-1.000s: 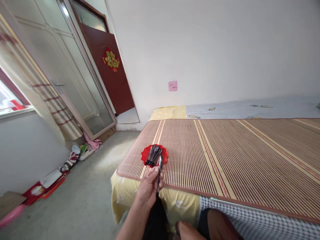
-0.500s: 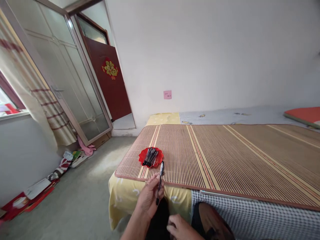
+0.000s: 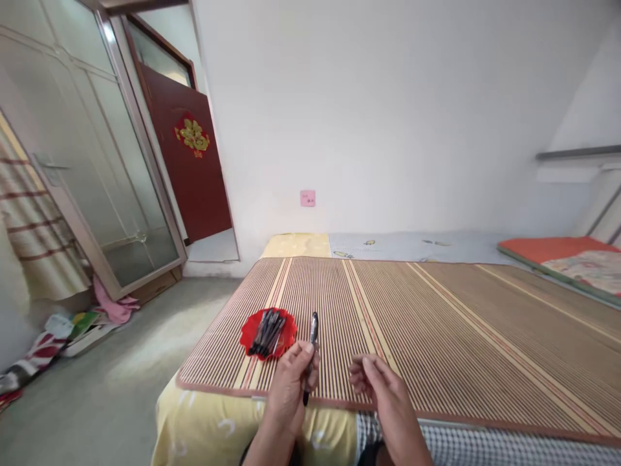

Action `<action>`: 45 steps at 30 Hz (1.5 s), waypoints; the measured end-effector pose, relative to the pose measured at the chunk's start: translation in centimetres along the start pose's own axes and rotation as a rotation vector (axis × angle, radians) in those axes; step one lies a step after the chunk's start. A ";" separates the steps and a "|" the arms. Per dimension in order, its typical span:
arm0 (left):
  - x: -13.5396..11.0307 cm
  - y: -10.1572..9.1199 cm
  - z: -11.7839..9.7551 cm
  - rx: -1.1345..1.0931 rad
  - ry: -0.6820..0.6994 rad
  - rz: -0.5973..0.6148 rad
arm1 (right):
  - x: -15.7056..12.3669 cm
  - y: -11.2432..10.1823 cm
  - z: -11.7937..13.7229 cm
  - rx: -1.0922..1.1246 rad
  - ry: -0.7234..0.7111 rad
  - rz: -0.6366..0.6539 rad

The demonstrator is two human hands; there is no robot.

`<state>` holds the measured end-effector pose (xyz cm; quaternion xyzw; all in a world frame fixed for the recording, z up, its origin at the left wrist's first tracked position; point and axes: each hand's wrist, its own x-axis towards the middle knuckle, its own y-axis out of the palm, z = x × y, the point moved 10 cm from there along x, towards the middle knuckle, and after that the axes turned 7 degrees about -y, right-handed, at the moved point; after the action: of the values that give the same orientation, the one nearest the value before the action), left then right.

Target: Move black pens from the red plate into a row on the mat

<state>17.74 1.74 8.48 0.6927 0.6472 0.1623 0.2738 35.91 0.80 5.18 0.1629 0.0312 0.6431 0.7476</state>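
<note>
My left hand (image 3: 294, 372) is closed around a dark pen (image 3: 314, 327), its clear-and-black upper end pointing up and its black lower end showing below the fingers. To the right, my right hand (image 3: 381, 385) hovers over the front edge of the mat, fingers loosely curled and thumb apart, with nothing visible in it. Just left of the held pen, a red scalloped dish (image 3: 246, 333) sits on the striped mat (image 3: 320, 285). Several dark pens (image 3: 268, 331) lie bunched together in the dish.
The mat covers a bed with a yellow and checked sheet (image 3: 208, 414). An orange-and-floral cushion (image 3: 557, 249) lies at the far right. A pink note (image 3: 307, 198) is on the wall. Left of the bed are a glass door (image 3: 116, 175) and items on the floor.
My right hand has risen from near my lap to beside the left hand, its fingers loosening. My left hand still holds the pen. The view has turned slightly right.
</note>
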 end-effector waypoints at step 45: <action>14.6 -7.1 4.3 -0.184 -0.064 -0.201 | 16.0 -0.9 -6.6 0.198 0.000 -0.195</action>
<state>16.08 15.47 -0.98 0.6011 0.6868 0.1706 0.3714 37.81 17.54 1.30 0.2320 0.1103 0.5611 0.7869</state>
